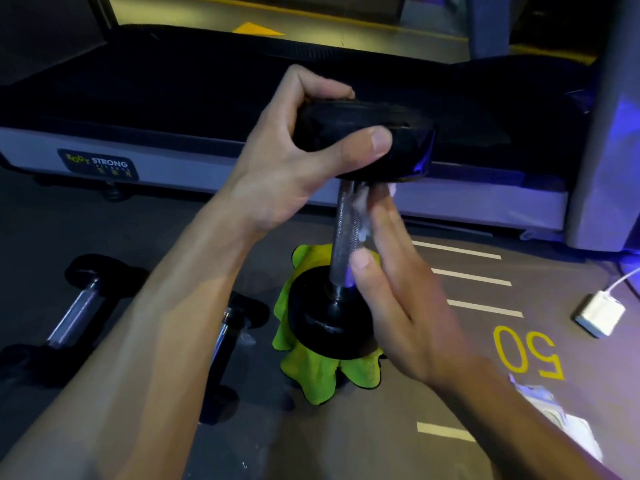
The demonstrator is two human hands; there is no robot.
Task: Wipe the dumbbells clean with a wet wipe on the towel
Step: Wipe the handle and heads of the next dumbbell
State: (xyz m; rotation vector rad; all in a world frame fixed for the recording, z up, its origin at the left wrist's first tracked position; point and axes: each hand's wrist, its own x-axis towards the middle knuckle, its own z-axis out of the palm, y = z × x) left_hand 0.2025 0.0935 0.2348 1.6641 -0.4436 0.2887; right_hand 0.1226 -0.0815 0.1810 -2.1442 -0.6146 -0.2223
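A dim gym floor of grey rubber is filling the lower part of the view, crossed by short white painted dashes on the right and a yellow painted "50" that is reading upside down from here. Along the far edge of the floor a treadmill with a black belt and pale grey side rail is running across the view; a dark label on the rail is reading "BODY STRONG".

Near the middle of the floor a bright green crumpled microfibre towel is lying, and a black rubber-headed dumbbell with a knurled steel handle is standing upright on it, lower head resting on the cloth. The left hand is gripping the upper head, thumb in front and fingers curled over the top. The right hand is pressing a thin white wet wipe against the handle, thumb on the near side and the fingers lying nearly straight behind it.

To the left of the towel, two more black dumbbells with chrome handles are lying on the floor, one partly hidden by the left forearm. Toward the right edge a white rectangular charger block with a white cable is sitting well apart from the towel, and a white crumpled packet is lying beside the right forearm. Open floor is lying between the towel and the painted dashes.
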